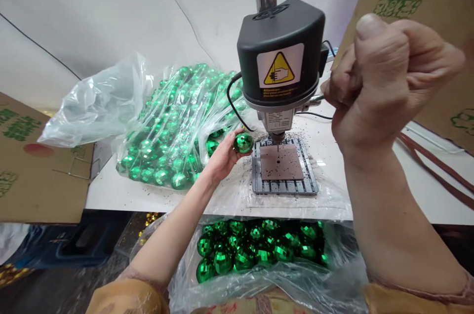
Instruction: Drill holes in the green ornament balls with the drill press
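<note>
My left hand (pixel 225 155) holds a shiny green faceted ball (pixel 243 142) in its fingertips, just left of the drill bit (pixel 277 143) of a small bench drill press (pixel 280 55). Under the bit lies a brown pad with a hole (pixel 281 162) on the slotted grey base plate (pixel 284 186). My right hand (pixel 385 77) is raised close to the camera, closed in a fist around the press's feed lever (pixel 314 100), most of which is hidden by the fingers.
A clear plastic bag full of green balls (pixel 170 126) lies on the white table (pixel 407 180) to the left. A second bag of green balls (pixel 255 250) sits below the table's front edge. Cardboard boxes stand at left (pixel 33 166) and upper right (pixel 425 18). Drill shavings litter the table.
</note>
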`<state>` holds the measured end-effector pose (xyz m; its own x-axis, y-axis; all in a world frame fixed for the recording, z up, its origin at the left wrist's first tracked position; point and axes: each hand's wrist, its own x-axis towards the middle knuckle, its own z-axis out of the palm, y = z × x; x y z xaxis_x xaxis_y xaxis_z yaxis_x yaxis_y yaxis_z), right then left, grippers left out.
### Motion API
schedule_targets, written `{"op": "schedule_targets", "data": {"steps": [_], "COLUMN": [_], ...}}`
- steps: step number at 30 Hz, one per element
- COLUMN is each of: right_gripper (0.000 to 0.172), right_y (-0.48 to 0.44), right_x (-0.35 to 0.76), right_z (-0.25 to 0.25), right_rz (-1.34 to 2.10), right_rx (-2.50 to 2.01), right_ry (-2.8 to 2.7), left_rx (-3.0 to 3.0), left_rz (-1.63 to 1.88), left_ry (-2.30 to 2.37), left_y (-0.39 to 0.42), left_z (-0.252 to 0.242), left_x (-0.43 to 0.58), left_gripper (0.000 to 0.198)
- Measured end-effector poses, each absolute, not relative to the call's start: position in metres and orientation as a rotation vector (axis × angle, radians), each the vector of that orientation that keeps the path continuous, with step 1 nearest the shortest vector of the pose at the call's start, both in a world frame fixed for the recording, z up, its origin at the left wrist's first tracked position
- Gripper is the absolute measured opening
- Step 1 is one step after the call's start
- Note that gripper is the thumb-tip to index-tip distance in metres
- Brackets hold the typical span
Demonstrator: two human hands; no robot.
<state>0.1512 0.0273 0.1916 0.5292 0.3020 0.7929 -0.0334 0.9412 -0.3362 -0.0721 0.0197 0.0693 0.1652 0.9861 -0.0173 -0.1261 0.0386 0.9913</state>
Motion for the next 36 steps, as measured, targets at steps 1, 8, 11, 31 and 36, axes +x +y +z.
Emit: {"op": "schedule_targets", "data": {"steps": [1,8,11,31,36], "right_gripper": [0.042,0.047,0.054,0.045,0.045], "right_y": [0.027,0.026,0.028,0.012,0.012], "right_x": [0.151,0.150,0.152,0.150,0.149], "right_z": [0.192,0.191,0.190,0.191,0.191], "right_rz": [0.207,0.229,0.219,0.244,0.255], "right_rx": [-0.297,-0.302,-0.288,-0.364,-0.326], "right_ry": [-0.981,-1.003,-1.018,-1.047,-1.024], "left_rx": [1.160,1.170,1.201,1.705,1.816], "left_rz": [1.124,1.071,1.082,1.041,1.026], "left_ry": [1.001,1.043,1.047,0.998,1.007], "left_y": [0.018,0.011,0.013,0.023,0.016], "left_z": [0.065,0.039,0.034,0.002,0.001], "left_x": [-0.068,-0.050,-0.043,-0.022,-0.018], "left_gripper": [0.044,0.062,0.065,0.058,0.058]}}
